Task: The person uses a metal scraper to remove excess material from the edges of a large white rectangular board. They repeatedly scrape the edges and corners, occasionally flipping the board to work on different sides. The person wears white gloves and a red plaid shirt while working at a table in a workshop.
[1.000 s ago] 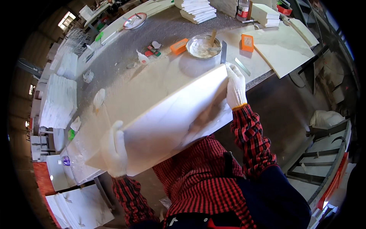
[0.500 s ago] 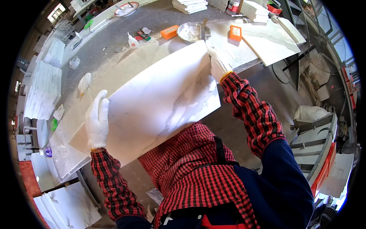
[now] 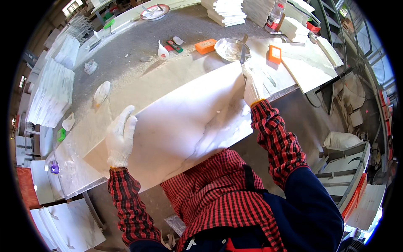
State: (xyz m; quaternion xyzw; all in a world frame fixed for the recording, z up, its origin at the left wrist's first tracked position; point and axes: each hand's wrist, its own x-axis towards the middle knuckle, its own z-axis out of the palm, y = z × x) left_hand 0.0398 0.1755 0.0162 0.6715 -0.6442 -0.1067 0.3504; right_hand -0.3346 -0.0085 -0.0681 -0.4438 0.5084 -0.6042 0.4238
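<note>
A large white marble-look slab (image 3: 189,122) with grey veins is held tilted at the near edge of the worktable, its lower part against my checked apron (image 3: 218,193). My left hand (image 3: 120,140), in a white knit glove, grips its left end, fingers pointing up along the edge. At the opposite end my gloved right hand (image 3: 254,87) is closed around the edge near the far corner; some of its fingers are hidden. Just beyond that hand lies a metal bowl (image 3: 220,47) of pale paste with a putty knife (image 3: 244,48) across its rim.
Orange boxes (image 3: 205,46) (image 3: 274,54), a white squeeze bottle (image 3: 163,51) and a crumpled glove (image 3: 102,92) lie on the dusty table (image 3: 126,67). Slab stacks (image 3: 52,94) line the left side. Another slab (image 3: 308,69) overhangs at right. A metal rack (image 3: 346,176) stands lower right.
The whole view has shifted, so the table and its items sit lower and farther right. Both hands keep their hold on the slab, which has barely moved against the table.
</note>
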